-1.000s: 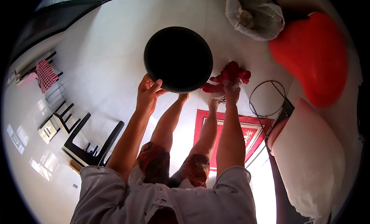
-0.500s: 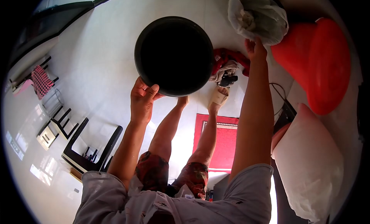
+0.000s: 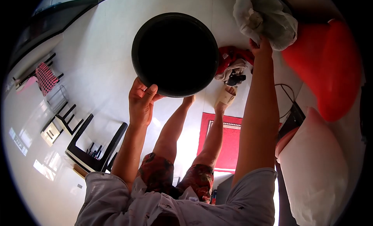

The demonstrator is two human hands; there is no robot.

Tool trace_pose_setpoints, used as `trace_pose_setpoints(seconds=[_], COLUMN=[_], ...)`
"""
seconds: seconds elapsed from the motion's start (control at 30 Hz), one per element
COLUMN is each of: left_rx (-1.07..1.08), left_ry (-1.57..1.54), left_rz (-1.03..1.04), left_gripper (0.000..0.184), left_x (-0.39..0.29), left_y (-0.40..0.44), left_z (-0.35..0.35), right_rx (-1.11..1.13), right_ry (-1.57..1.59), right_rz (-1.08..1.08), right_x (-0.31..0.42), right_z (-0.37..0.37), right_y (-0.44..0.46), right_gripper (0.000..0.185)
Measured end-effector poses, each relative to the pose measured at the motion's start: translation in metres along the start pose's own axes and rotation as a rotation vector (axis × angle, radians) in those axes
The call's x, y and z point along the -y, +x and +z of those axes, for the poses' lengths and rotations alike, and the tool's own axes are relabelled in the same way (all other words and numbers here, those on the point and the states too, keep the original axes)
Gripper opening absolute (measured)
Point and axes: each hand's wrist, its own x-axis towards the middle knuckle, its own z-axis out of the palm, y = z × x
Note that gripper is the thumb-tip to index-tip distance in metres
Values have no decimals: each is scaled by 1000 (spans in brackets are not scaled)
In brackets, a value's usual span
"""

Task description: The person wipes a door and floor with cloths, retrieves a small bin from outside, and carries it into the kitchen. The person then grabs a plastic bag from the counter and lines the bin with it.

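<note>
My left hand [image 3: 142, 100] grips the near rim of a round black basin [image 3: 175, 93], thumb on top and fingers beneath. The inside of the basin is too dark to make out. At the upper right, my right hand [image 3: 262, 46] is closed at the lower edge of a whitish plastic bag [image 3: 285, 30]. Its fingers are partly hidden, but they appear to pinch the bag. Something pale and crumpled [image 3: 254, 20] shows in the bag's opening. Between the basin and my right forearm lies a heap of red and beige clothes [image 3: 233, 66] on the floor.
A large red cushion-like object [image 3: 322, 66] and a stuffed white sack [image 3: 314, 167] line the right side. A red mat [image 3: 225, 148] lies by my feet. Black-framed chairs [image 3: 93, 156] stand at left, one draped with a checked cloth [image 3: 46, 78].
The basin has come slightly up and looks a little larger. My right hand and the plastic bag have shifted slightly right in view, as has most of the background.
</note>
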Motion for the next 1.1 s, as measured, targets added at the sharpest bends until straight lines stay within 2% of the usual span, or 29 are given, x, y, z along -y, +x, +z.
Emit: trace_pose_setpoints(seconds=[0.07, 0.2, 0.3, 0.33, 0.43, 0.5, 0.57, 0.63, 0.67, 0.77, 0.8, 0.9, 0.97, 1.03, 1.1], left_rx=[-29, -128, -162, -168, -186, -232, -239, -242, -244, -216, -220, -116, -67, -69, -250], left_ry=[0, -12, 18, 40, 98, 139, 169, 138, 185, 224, 329, 465, 476, 461, 971], left_rz=[-7, -20, -35, -37, -31, -53, -69, -82, -79, -71, -84, -59, 47, 217, 488], left_gripper=[24, 20, 19, 19, 19, 17, 17, 16, 16, 19, 17, 15, 21, 30, 40], left_x=[0, -12, -20, -23, -28, -27, -27, -29, -35, -33, -35, -54, -60, -67, -74], left_y=[-3, -20, -36, -40, -49, -49, -45, -37, -33, -23, -21, -17, -19, -25, -17], left_z=[0, 5, 9, 10, 26, 40, 52, 65, 73, 86, 93, 111, 115, 107, 70], right_rx=[20, 59, 194, 264, 181, 6, 431, 869, 972, 822, 781, 824, 707, 634, 722], right_ry=[-33, -125, -132, -126, -397, -762, -890, -1165, -1290, -1142, -1066, -962, -991, -844, -716], right_rz=[-38, -138, -134, -37, 59, -601, -835, -962, -958, -1077, -993, -1064, -1099, -835, -667], right_x=[-14, -81, -116, -128, -112, -110, -90, -64, -63, -94, -95, -94, -80, -78, -57], right_z=[-6, -29, -57, -75, -93, -96, -96, -77, -72, -78, -73, -73, -70, -77, -80], right_y=[-8, -91, -140, -133, -199, -269, -327, -373, -381, -358, -355, -329, -313, -279, -260], right_gripper=[59, 53, 52, 51, 53, 64, 58, 59, 71, 42, 28, 27, 27, 27, 37])
